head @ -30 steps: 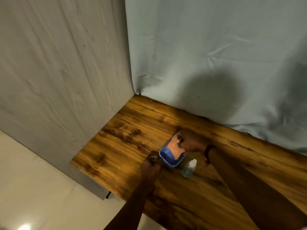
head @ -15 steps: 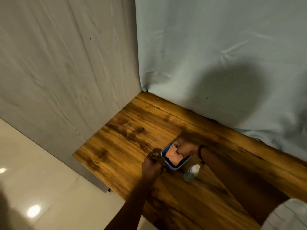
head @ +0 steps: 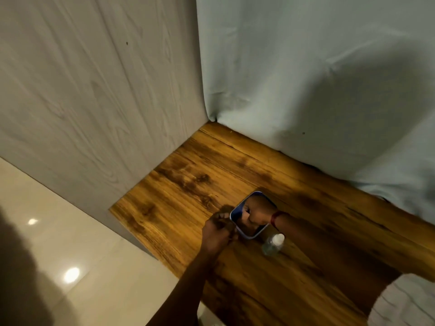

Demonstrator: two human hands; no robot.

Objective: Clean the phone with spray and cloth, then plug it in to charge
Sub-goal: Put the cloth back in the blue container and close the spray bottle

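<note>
The phone (head: 251, 215) lay flat on the wooden surface (head: 188, 184), a short way out from the corner where the grey panel (head: 94, 102) met the pale curtain (head: 306, 78). The left hand (head: 217, 234) sat at the phone's near-left edge with its fingers curled against the rim, seemingly pinching it to steady it. The right hand (head: 257, 214) rested on top of the phone as a closed fist; no cloth showed under it in this dim, soft view, so what it gripped could not be told.

The spray bottle (head: 273, 244) stood upright just beside the phone's near-right corner, close under the right forearm. That looked like the likeliest mishap: a wide rubbing stroke or a drop of the wrist could knock the bottle over and send it rolling across the surface, perhaps leaking onto the wood.

The phone itself sat not far from the surface's left edge, beyond which was the tiled floor (head: 58, 231). If the left hand's hold slackened while the right pressed and rubbed, the phone could skate on the smooth wood towards that edge. Any spray left wet near the port could also be a worry for charging, though no cable or charger was visible anywhere near the phone.
</note>
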